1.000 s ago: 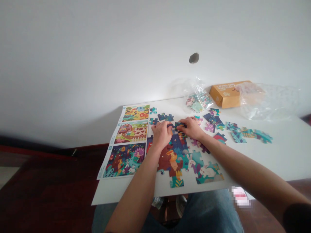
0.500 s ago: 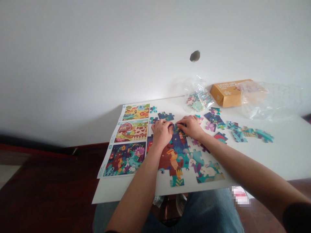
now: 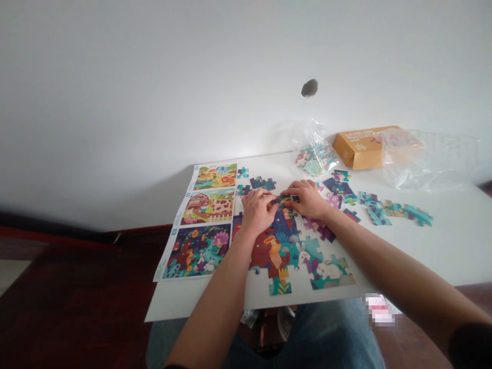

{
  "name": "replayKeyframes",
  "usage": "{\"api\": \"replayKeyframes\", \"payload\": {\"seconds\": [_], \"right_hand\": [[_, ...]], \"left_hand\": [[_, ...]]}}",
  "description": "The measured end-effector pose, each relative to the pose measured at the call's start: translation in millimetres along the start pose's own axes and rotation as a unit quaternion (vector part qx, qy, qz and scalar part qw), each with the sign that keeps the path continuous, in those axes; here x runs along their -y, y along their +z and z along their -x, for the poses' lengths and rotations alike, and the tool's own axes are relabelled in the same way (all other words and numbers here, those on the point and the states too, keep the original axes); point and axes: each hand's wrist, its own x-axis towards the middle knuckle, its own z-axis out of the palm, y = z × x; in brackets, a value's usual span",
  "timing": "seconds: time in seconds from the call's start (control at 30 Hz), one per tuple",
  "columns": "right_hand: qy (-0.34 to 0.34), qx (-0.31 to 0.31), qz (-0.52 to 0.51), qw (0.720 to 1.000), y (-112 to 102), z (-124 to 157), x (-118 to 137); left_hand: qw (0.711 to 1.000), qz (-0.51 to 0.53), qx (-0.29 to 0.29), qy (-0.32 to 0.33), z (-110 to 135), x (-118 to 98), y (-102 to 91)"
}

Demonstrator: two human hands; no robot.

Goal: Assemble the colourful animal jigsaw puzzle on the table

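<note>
A partly joined jigsaw puzzle (image 3: 286,251) with a bear and rabbits lies on the white table (image 3: 442,246). Both hands meet at its far edge. My left hand (image 3: 257,210) rests on the puzzle with fingers curled, fingertips pressing a dark blue puzzle piece (image 3: 285,199). My right hand (image 3: 307,197) pinches the same piece from the right side. The piece lies low against the assembled part.
A picture sheet (image 3: 203,220) with three scenes lies left of the puzzle. Loose pieces (image 3: 378,210) are scattered to the right and behind the hands. A bag of pieces (image 3: 315,156), an orange box (image 3: 363,148) and a clear plastic bag (image 3: 426,159) sit by the wall.
Both hands shifted slightly away from me along the puzzle's far edge, still pressing the dark piece. The view barely moved.
</note>
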Motion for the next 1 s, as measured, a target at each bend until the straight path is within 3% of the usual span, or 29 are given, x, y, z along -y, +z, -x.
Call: {"api": "replayKeyframes", "payload": {"seconds": [0.63, 1.0], "right_hand": [[0.064, -0.018, -0.04, 0.997, 7, -12, 5], [0.036, 0.006, -0.01, 0.999, -1, -7, -4]], "left_hand": [[1.0, -0.014, 0.017, 0.004, 1, -2, -1.6], [1.0, -0.002, 0.01, 0.008, 1, -1, -0.3]]}}
